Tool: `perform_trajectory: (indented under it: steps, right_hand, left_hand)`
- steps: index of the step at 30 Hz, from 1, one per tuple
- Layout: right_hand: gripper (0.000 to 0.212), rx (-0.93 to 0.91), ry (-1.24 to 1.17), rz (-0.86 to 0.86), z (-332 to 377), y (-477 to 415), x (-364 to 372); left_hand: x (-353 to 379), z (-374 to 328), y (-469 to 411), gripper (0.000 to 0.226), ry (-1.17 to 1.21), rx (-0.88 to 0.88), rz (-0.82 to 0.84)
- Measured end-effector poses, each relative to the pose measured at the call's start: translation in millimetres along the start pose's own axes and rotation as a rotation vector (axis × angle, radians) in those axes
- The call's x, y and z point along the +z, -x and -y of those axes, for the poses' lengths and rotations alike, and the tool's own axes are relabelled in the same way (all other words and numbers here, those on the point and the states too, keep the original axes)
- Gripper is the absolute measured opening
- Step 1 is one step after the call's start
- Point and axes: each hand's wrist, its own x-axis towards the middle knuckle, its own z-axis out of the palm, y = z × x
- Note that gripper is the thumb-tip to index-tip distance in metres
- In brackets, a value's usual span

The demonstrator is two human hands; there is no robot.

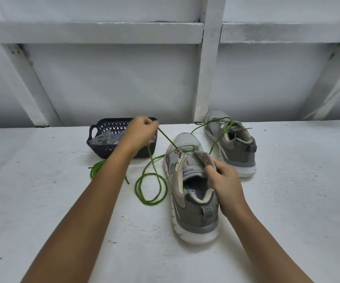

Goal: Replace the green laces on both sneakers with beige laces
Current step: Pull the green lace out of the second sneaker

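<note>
A grey sneaker stands in the middle of the white table, toe away from me. Its green lace runs only through the lowest eyelets and lies in loops on the table to its left. My left hand pinches this lace and holds it taut, up and left of the toe. My right hand grips the right eyelet flap of this sneaker. A second grey sneaker stands behind on the right, with a green lace trailing from its eyelets. Packaged laces lie in a dark basket.
The basket sits at the back left, partly behind my left hand. A bundle of green lace lies on the table in front of it. White wall beams rise behind the table's far edge.
</note>
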Motion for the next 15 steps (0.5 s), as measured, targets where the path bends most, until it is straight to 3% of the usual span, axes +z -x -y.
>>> perform_trajectory:
  steps: [2, 4, 6, 8, 11, 15]
  right_hand:
    - [0.026, -0.001, -0.003, -0.005, -1, 0, 0]
    - [0.025, 0.002, -0.015, -0.004, -1, 1, 0]
    - [0.026, 0.002, -0.023, -0.005, -1, 0, 1]
    - [0.027, 0.003, -0.018, -0.005, -1, 0, 1]
    - [0.026, 0.008, -0.015, -0.009, -1, 0, 0]
    - [0.028, 0.011, -0.013, -0.002, 0, 0, 1]
  left_hand:
    - [-13, 3, -1, 0.017, -0.064, 0.033, -0.119]
    - [-17, 10, 0, 0.017, -0.285, 0.035, -0.097]
    - [-12, 15, 3, 0.036, -0.52, 0.05, -0.037]
    - [1, 13, 9, 0.045, -0.641, 0.182, -0.05]
    - [26, 9, 16, 0.038, -0.745, 0.31, 0.011]
    - [48, 11, 16, 0.032, -0.706, 0.218, 0.098]
